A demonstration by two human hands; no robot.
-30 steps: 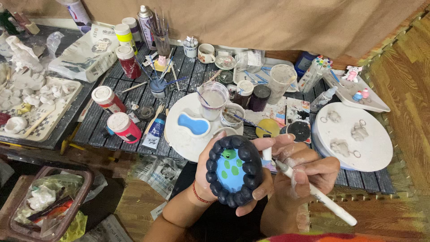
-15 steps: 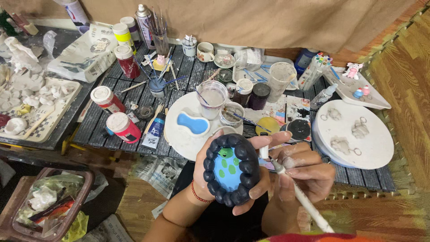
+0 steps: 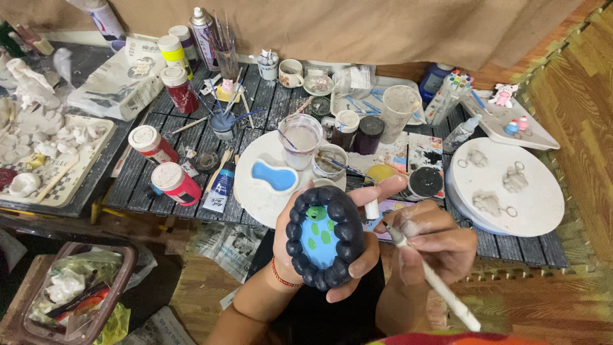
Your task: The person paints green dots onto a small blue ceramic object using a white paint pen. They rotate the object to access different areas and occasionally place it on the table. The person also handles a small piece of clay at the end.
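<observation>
My left hand (image 3: 295, 250) holds up an oval clay piece (image 3: 324, 237) with a dark bumpy rim and a blue centre dotted with green spots. My right hand (image 3: 429, 248) grips a thin white-handled paintbrush (image 3: 429, 275), its tip pointing up-left beside the piece's right edge. A red thread bracelet (image 3: 281, 276) circles my left wrist. Just behind the piece lies a white round palette (image 3: 254, 191) with a pool of blue paint (image 3: 274, 176).
A dark slatted table (image 3: 191, 137) carries paint bottles, a red-capped tube (image 3: 174, 183), cups, a jar of brushes (image 3: 225, 51) and a white round tray (image 3: 511, 185) of pale clay figures. A tray of white clay shapes (image 3: 45, 147) sits left; a bin (image 3: 70, 294) is lower left.
The clay piece has tilted slightly and shifted left and up in my left hand. My right hand has swung the brush handle downward, bringing the tip close to the piece's right edge.
</observation>
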